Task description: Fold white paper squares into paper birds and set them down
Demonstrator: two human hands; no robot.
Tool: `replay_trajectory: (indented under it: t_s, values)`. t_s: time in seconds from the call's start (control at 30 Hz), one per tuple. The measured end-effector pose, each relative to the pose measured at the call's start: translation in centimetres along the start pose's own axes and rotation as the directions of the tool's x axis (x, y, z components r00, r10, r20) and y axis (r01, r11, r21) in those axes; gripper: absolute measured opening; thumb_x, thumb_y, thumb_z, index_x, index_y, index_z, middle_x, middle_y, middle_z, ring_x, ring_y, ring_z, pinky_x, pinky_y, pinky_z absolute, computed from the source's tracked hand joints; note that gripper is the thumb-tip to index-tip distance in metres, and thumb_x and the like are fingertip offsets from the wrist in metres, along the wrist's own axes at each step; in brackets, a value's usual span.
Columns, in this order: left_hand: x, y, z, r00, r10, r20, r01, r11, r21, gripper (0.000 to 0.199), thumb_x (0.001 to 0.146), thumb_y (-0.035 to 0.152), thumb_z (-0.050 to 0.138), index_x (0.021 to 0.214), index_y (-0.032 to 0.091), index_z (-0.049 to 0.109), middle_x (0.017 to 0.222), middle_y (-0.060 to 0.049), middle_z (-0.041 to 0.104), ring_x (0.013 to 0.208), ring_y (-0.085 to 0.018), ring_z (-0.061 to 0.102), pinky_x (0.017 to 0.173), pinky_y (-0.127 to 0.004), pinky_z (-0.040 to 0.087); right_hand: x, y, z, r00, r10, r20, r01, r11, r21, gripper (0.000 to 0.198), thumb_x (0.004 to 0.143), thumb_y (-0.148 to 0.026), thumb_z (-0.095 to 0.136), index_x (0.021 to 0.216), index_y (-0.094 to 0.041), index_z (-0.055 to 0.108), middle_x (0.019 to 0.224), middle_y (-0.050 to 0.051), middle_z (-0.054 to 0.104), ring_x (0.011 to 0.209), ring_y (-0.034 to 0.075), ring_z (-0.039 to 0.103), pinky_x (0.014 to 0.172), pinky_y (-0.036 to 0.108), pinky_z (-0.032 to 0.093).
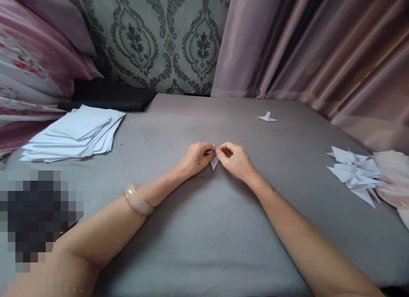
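Note:
Between my two hands, near the middle of the grey cloth surface, is a small folded piece of white paper (214,163). One pointed tip of it shows below my fingers; most of the rest is hidden. My left hand (198,157) pinches it from the left, thumb and fingers closed. From the right, my right hand (235,160) grips it between thumb and forefinger. The fingertips of both hands nearly meet at the paper's top. A pale bangle (138,200) circles my left forearm.
A stack of white paper sheets (75,133) lies at the left, before a folded black cloth (111,95). One folded paper figure (267,116) sits at the back right. Several more folded paper figures (356,171) are heaped at the far right beside a pale cloth (391,177). Curtains (255,45) hang behind.

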State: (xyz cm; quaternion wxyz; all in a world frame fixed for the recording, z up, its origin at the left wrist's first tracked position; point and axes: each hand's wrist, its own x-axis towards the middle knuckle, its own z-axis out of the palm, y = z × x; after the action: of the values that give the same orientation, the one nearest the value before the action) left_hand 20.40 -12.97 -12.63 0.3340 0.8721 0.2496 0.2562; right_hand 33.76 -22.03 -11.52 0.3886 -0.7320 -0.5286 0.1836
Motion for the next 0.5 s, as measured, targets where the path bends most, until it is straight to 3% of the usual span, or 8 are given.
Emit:
replay_trajectory:
  t_s: [0.17, 0.33, 0.5]
  values:
    - [-0.02, 0.03, -0.08, 0.999, 0.041, 0.012, -0.041, 0.997, 0.063, 0.019, 0.083, 0.017, 0.053, 0.077, 0.015, 0.071, 0.069, -0.001, 0.066, 0.065, -0.013, 0.057, 0.060, -0.022, 0.039, 0.63, -0.48, 0.07, 0.994, 0.107, -0.005, -0.107, 0.994, 0.012, 0.030, 0.082, -0.042, 0.053, 0.068, -0.019, 0.063, 0.067, 0.002, 0.065, 0.067, 0.015, 0.059, 0.063, 0.026, 0.043]
    - [-0.12, 0.09, -0.17, 0.999, 0.037, 0.027, -0.037, 0.999, -0.007, 0.020, 0.082, 0.014, 0.055, 0.091, 0.017, 0.073, 0.086, -0.004, 0.073, 0.077, -0.016, 0.064, 0.069, -0.024, 0.045, 0.94, -0.41, -0.38, 0.974, 0.224, 0.034, -0.226, 0.970, 0.086, 0.024, 0.077, -0.037, 0.054, 0.067, -0.018, 0.065, 0.061, 0.002, 0.062, 0.059, 0.013, 0.055, 0.052, 0.023, 0.039]
    - [-0.10, 0.20, -0.33, 0.999, 0.019, 0.033, -0.017, 0.999, -0.036, 0.020, 0.083, 0.017, 0.055, 0.093, 0.017, 0.073, 0.083, -0.003, 0.073, 0.072, -0.014, 0.062, 0.068, -0.023, 0.045, 0.99, -0.61, -0.77, 0.923, 0.362, 0.128, -0.382, 0.900, 0.211, 0.016, 0.073, -0.031, 0.059, 0.072, -0.017, 0.067, 0.073, 0.004, 0.066, 0.065, 0.012, 0.059, 0.050, 0.020, 0.039]
